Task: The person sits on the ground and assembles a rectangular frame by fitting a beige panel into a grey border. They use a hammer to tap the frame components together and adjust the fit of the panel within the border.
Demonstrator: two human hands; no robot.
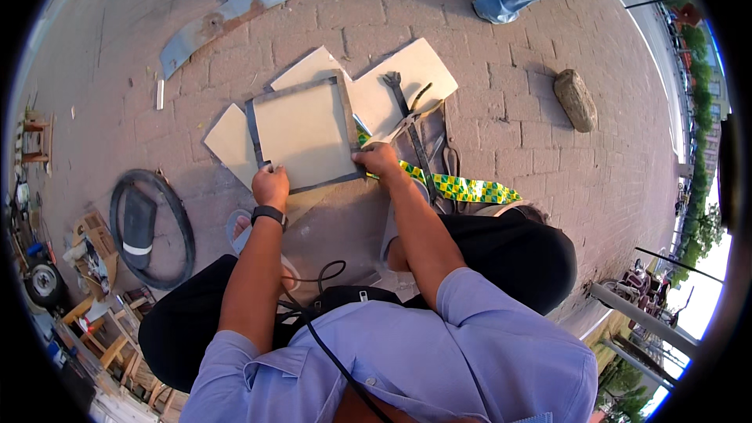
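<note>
A pale lavender-blue shirt (423,348) with short sleeves (474,291), a pocket flap (283,363) and a light button (370,381) fills the bottom centre of the frame, a thin black cable (330,352) running down its front. Black trousers (513,254) show on both sides. A dark wristband (270,215) rings the left hand's (271,187) wrist, and a grey sandal (233,224) appears left of centre.

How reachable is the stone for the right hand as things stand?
Probably not without shifting: the stone lies well off to the right on the paving, beyond the tools, and the right hand grips the dark frame. Nothing covers the stone itself.
</note>
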